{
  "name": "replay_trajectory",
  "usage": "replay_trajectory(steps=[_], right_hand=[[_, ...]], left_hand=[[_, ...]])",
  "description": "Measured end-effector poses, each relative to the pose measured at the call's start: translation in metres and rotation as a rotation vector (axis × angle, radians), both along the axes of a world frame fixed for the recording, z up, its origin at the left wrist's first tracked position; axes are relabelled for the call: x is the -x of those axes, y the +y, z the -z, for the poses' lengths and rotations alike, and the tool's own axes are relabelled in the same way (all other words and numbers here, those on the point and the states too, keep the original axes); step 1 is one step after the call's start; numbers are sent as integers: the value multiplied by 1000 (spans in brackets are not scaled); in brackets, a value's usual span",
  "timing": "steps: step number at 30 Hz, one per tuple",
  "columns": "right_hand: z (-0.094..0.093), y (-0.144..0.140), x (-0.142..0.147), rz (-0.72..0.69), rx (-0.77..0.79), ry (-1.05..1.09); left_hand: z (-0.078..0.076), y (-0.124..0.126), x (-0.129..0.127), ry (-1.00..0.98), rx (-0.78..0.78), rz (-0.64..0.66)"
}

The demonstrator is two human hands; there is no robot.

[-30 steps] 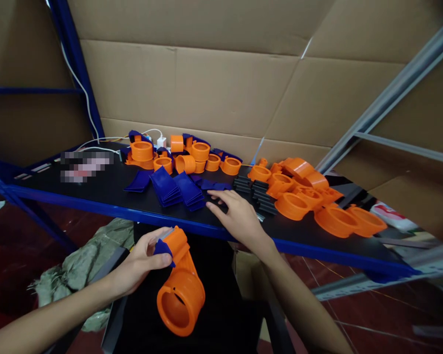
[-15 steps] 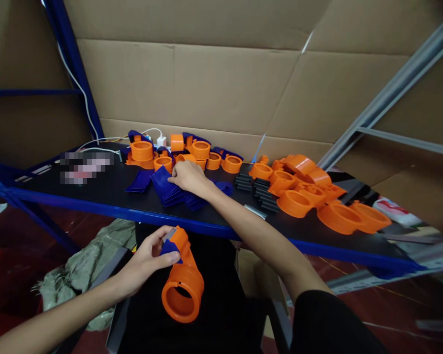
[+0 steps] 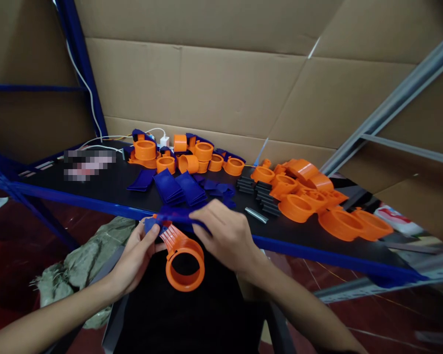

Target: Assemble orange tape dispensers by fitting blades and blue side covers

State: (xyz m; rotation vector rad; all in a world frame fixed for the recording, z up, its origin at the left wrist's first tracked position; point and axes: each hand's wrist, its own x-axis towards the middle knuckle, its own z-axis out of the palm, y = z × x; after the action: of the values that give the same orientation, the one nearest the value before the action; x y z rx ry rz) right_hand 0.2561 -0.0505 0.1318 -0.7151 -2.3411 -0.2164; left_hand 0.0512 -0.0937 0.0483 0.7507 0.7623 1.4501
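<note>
Just below the centre of the frame, an orange ring part (image 3: 182,258) is held in front of the blue shelf edge (image 3: 299,247). The left hand (image 3: 138,255) is closed on the part's ribbed neck from the left, where a small blue piece is pinched. The right hand (image 3: 227,233) is curled over a blue flat piece (image 3: 180,215), which is pressed onto the top of the neck. A slip could be caused if the blue piece is seated crooked, and the part could be dropped to the floor, since nothing is seen beneath it. The blue stacks (image 3: 179,188) just above could be nudged by the knuckles.
</note>
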Motion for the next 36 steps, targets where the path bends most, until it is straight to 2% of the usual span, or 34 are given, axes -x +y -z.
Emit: replay_trajectory(steps=[2,4,7,13,16,18,23,27,31,36], right_hand=[[11,-19,-9,14,-28,-59],[17,-26,-13,37,-40,-83],[20,-24,-15,39,-55,-99],[32,-25,-15,-17,-139,-85],[33,-34,-17,-23,-83,-105],[27,-40,-21,-64,63,-83],[13,-37,-27,-224,629,93],[28,-27,-18,-259,927,377],[44,-25,-7,-429,1276,655],[49,-27,-6,-519,1443,732]], left_hand=[[1,0,-1,-3,-12,10],[3,-1,-1,5,-26,33],[4,-2,-1,24,-38,52],[3,-5,0,84,-34,8],[1,-8,1,174,-37,8],[-1,-10,3,239,-88,1],[-7,-17,9,507,-384,22],[-9,-23,9,588,-593,87],[-8,-24,11,653,-705,113],[-8,-25,17,740,-852,134]])
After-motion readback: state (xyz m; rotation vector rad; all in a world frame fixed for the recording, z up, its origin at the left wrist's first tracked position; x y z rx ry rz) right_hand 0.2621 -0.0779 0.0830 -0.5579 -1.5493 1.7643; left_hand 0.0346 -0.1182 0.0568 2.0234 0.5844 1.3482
